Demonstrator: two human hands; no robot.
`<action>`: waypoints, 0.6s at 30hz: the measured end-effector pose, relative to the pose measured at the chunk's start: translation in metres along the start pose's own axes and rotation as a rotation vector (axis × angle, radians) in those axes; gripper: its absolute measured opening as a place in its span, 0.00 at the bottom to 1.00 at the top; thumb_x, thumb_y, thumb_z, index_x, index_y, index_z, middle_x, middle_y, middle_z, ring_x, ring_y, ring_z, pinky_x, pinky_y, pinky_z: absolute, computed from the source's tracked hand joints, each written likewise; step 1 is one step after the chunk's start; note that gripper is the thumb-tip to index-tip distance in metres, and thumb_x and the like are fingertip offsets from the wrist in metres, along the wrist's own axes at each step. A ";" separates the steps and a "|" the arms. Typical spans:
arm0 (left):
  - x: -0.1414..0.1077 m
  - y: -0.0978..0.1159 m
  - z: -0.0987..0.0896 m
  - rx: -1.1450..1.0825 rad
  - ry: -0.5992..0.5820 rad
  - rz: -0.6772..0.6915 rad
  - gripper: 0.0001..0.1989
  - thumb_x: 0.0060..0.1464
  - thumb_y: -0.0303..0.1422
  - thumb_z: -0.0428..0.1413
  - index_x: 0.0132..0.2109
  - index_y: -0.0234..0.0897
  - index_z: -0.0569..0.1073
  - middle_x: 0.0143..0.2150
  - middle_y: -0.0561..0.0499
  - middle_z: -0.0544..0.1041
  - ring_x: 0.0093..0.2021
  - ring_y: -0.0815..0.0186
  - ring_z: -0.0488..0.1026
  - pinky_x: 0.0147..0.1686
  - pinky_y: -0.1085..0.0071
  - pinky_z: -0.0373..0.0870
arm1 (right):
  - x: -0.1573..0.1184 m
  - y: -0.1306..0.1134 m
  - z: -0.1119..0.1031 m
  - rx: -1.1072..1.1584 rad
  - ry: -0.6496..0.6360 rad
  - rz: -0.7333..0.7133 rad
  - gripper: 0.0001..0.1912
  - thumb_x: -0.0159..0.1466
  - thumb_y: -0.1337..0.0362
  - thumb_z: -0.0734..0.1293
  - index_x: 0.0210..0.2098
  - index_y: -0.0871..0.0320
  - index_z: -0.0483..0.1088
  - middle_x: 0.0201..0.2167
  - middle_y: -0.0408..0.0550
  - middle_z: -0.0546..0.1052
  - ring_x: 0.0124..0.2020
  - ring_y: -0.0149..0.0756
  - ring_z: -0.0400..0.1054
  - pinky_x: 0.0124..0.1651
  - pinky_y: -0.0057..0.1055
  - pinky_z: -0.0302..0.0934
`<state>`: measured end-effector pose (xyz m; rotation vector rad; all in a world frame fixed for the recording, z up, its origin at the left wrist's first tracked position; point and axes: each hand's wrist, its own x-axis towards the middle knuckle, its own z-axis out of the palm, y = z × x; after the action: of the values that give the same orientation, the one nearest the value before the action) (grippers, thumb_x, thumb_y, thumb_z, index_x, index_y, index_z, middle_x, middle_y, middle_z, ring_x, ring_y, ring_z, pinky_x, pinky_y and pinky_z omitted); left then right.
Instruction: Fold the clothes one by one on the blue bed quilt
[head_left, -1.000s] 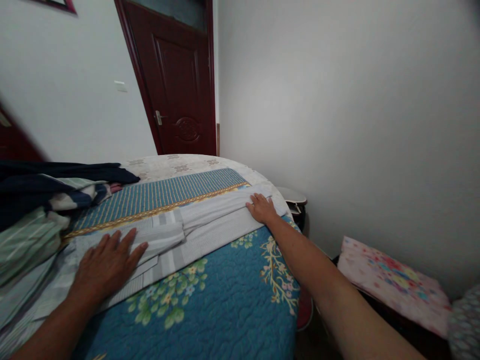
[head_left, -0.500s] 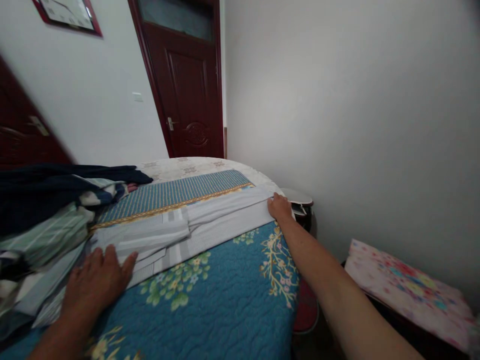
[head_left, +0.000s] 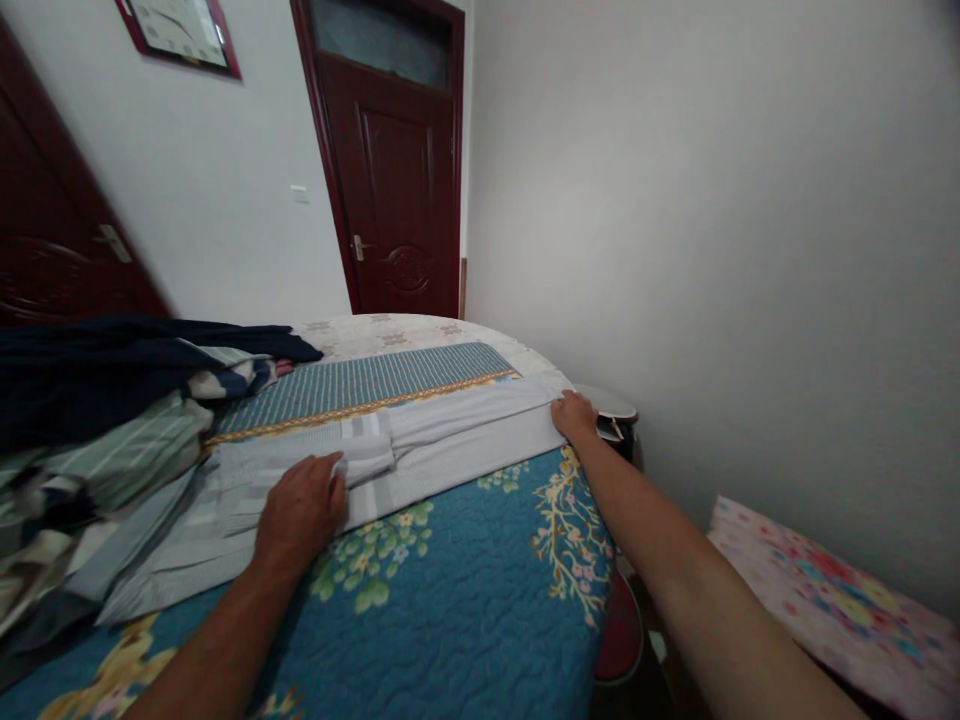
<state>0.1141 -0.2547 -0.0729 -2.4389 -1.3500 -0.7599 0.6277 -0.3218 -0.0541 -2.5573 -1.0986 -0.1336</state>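
A light grey and white striped garment (head_left: 465,450), folded into a long strip, lies across the blue floral quilted cover (head_left: 450,590). At its right end, near the table's edge, my right hand (head_left: 575,416) is closed on the cloth. My left hand (head_left: 302,508) is over the near middle of the strip, thumb and fingers pinching a folded-over layer of it. The fingertips of both hands are partly hidden. To the left, the garment's other end runs up against a heap of clothes (head_left: 135,440).
Dark navy and green striped clothes make up the heap. Beyond the strip are the cover's striped border (head_left: 360,385) and a white patterned tablecloth (head_left: 390,328). A stool (head_left: 607,402) stands by the right wall. Lower right is a pink floral cloth-covered item (head_left: 832,580).
My left hand has moved right and forward from the garment's left part, and its spread fingers have closed on the folded layer. My right hand keeps its hold; the view has shifted slightly left.
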 end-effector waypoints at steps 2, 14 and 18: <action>-0.001 -0.001 0.003 -0.005 -0.006 0.006 0.20 0.68 0.35 0.46 0.53 0.30 0.78 0.51 0.35 0.83 0.53 0.48 0.79 0.58 0.54 0.73 | 0.007 0.003 -0.001 -0.005 -0.043 -0.016 0.24 0.73 0.59 0.60 0.62 0.61 0.75 0.61 0.65 0.77 0.63 0.54 0.71 0.64 0.47 0.63; -0.002 -0.009 0.008 -0.046 -0.025 -0.032 0.17 0.68 0.36 0.48 0.51 0.33 0.79 0.49 0.38 0.82 0.51 0.46 0.78 0.53 0.51 0.74 | 0.044 0.002 -0.022 0.040 -0.255 -0.152 0.14 0.64 0.66 0.71 0.48 0.63 0.84 0.47 0.54 0.85 0.52 0.41 0.78 0.53 0.26 0.65; -0.002 -0.009 0.007 -0.057 -0.033 -0.039 0.17 0.67 0.36 0.49 0.51 0.33 0.79 0.50 0.38 0.81 0.51 0.47 0.78 0.53 0.51 0.74 | 0.038 -0.007 -0.029 0.060 -0.257 -0.128 0.15 0.71 0.59 0.73 0.52 0.61 0.78 0.52 0.53 0.81 0.52 0.44 0.76 0.55 0.37 0.71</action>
<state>0.1080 -0.2487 -0.0800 -2.4860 -1.4110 -0.7814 0.6502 -0.3014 -0.0170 -2.4998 -1.3376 0.1988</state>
